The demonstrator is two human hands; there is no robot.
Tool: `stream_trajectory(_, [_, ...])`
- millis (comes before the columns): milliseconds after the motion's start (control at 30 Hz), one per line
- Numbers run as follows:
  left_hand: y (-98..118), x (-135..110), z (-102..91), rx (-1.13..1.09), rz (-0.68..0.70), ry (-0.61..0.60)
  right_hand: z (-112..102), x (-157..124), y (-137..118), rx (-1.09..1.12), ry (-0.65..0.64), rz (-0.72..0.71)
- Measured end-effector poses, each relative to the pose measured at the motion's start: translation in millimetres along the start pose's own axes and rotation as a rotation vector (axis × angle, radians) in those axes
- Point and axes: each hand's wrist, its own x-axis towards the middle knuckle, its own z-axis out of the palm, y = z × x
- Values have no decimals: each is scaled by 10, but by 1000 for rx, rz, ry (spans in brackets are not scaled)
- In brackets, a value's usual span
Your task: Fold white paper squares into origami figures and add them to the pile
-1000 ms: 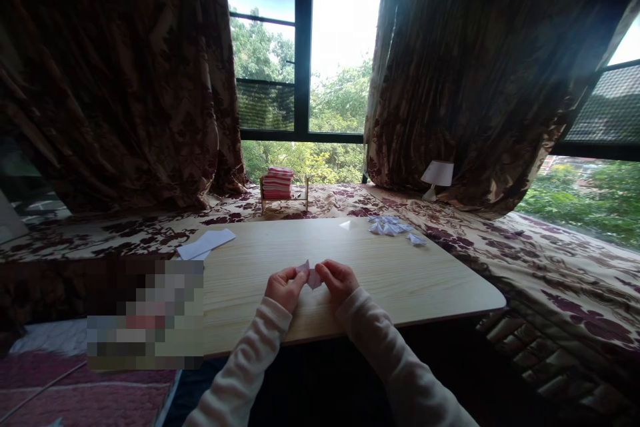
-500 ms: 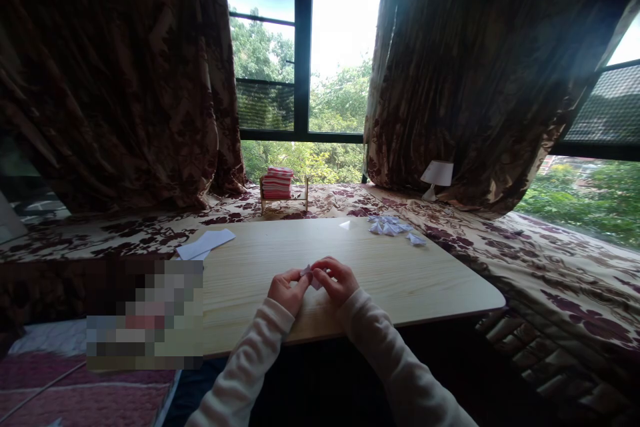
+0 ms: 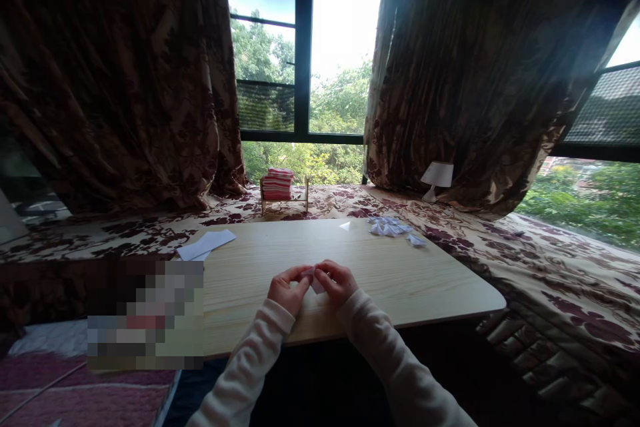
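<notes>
Over the near half of the wooden table [image 3: 410, 287], my left hand [image 3: 289, 287] and my right hand [image 3: 339, 280] meet, both closed on one small piece of folded white paper [image 3: 318, 285]. Fingers cover much of the paper, so its exact shape is hard to make out. Several folded paper pieces [image 3: 387, 227] lie clustered at the table's far right, with a single folded piece [image 3: 416, 241] just beside them. Flat strips of white paper [image 3: 207, 244] rest at the far left corner.
Behind the table, a small rack [image 3: 285, 199] holds a stack of pink striped cloths [image 3: 277, 183] on the flower-patterned ledge. A white lamp [image 3: 437, 177] stands to the right by the curtain [image 3: 425, 67]. A pixelated patch hides the table's left side.
The fingers of my right hand have shifted slightly on the folded paper, and more of its lower part shows between the hands. Everything else stays in place.
</notes>
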Motion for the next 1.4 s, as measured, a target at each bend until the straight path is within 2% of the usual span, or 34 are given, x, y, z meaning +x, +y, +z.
stream_trajectory(267, [64, -19, -9, 36, 47, -4, -10, 6, 12, -111, -5, -26])
stream_trajectory(433, [44, -28, 38, 32, 82, 65, -23, 0, -10, -185, 28, -80])
stream_trajectory(533, [15, -21, 40, 14, 63, 108, -10, 3, -14, -118, 54, 7])
stream_trajectory(633, [-37, 4, 17, -7, 28, 146, 10, 15, 36, 72, 72, 151])
stream_trajectory(733, [-80, 30, 0, -22, 4, 166, 21, 19, 110, 145, 67, 188])
stream_trajectory(1033, [-6, 0, 13, 68, 99, 95, 10, 10, 126, 22, 45, 88])
stream_trajectory(1133, [29, -11, -10, 91, 93, 69, -5, 17, 80, 13, 41, 89])
stream_trajectory(1300, [123, -34, -22, 96, 62, -3, -54, 7, -15, -113, 60, -36])
stream_trajectory(1400, [147, -40, -25, 92, 46, -26, -57, 11, -38, -80, 78, 20])
